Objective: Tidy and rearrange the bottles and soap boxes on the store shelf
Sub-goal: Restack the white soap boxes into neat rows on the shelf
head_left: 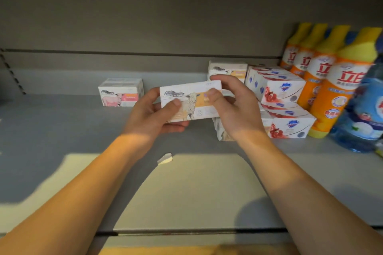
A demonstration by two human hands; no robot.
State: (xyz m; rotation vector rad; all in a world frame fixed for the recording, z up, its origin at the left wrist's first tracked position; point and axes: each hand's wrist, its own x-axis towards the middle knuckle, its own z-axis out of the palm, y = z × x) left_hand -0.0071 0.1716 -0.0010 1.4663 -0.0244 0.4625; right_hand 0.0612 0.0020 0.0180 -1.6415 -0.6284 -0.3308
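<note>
Both hands hold one sheep-printed soap box (191,102) above the grey shelf (62,130): the left hand (152,115) curls its fingers around the left end, the right hand (232,105) pinches the right end. More soap boxes (275,87) and orange bottles (331,89) stand at the right.

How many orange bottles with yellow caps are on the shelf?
4, in a row at the right end: front, second, third, rearmost. More may be hidden.
</note>
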